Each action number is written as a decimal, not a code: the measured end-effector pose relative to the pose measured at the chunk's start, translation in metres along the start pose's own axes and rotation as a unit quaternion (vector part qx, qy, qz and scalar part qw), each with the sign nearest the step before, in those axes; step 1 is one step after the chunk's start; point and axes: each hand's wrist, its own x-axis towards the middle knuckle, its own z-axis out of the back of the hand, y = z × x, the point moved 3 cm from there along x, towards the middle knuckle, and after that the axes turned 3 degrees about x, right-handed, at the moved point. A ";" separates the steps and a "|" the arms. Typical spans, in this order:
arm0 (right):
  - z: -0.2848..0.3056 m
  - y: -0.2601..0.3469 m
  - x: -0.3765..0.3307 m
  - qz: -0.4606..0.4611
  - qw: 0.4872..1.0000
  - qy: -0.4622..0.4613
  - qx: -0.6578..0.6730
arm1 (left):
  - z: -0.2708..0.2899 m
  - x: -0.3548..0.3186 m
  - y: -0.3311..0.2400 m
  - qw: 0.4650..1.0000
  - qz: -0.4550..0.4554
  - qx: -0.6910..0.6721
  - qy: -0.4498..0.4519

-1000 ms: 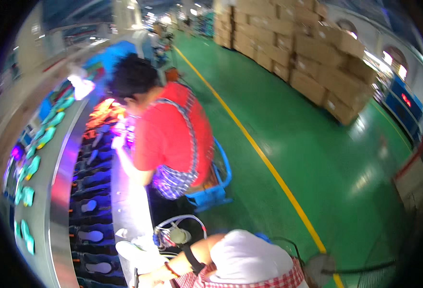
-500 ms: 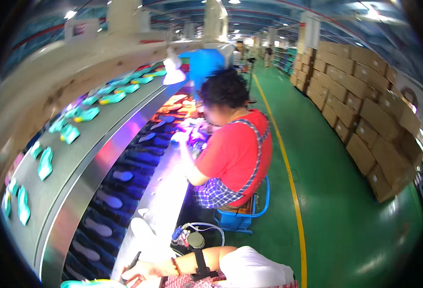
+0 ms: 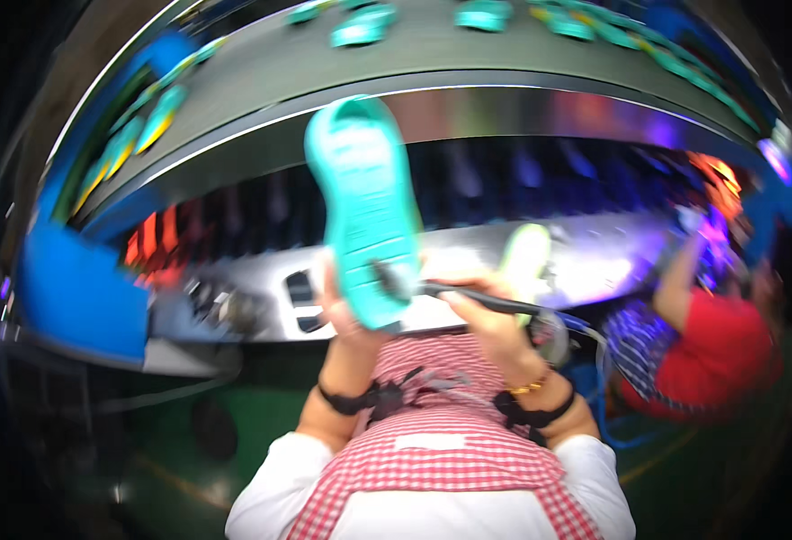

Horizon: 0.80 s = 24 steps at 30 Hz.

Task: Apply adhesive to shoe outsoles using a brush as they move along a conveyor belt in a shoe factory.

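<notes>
My left hand (image 3: 340,310) holds a turquoise shoe sole (image 3: 366,209) upright, its flat underside turned toward me. My right hand (image 3: 488,310) grips a dark brush handle (image 3: 468,296) whose tip touches the lower part of the sole. Both wrists wear black straps, and a red-and-white checked apron covers my chest. The picture is blurred by motion.
A silver workbench (image 3: 234,310) runs in front of me, with a conveyor (image 3: 504,63) above carrying several turquoise soles. A blue box (image 3: 81,297) stands at the left. A co-worker in a red shirt (image 3: 715,346) sits at my right. A pale green sole (image 3: 523,261) lies on the bench.
The view has swung from the co-worker and the aisle on my right to the bench in front. The turquoise sole and the brush are now raised in my hands.
</notes>
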 end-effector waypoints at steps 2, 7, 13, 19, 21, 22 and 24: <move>-0.006 0.020 -0.003 0.065 0.995 0.026 -0.068 | -0.007 -0.005 0.001 0.999 0.025 -0.016 0.013; -0.023 0.020 -0.003 0.166 0.958 0.122 -0.201 | -0.006 -0.014 -0.011 0.999 0.027 0.016 -0.033; -0.022 0.032 0.009 0.053 0.983 0.158 -0.072 | -0.001 -0.009 -0.015 0.997 0.056 0.005 -0.049; -0.025 0.031 0.012 0.120 0.942 0.278 -0.144 | 0.002 -0.005 -0.010 0.995 0.082 -0.040 0.035; -0.021 0.040 0.016 0.085 0.977 0.187 -0.061 | 0.000 -0.009 -0.013 0.996 0.088 -0.025 0.025; -0.016 0.041 0.020 0.116 0.979 0.116 -0.117 | 0.003 -0.008 -0.013 0.985 0.085 -0.147 -0.036; -0.019 0.035 0.021 0.138 0.970 0.115 -0.161 | 0.002 -0.008 -0.008 0.991 0.061 -0.101 -0.068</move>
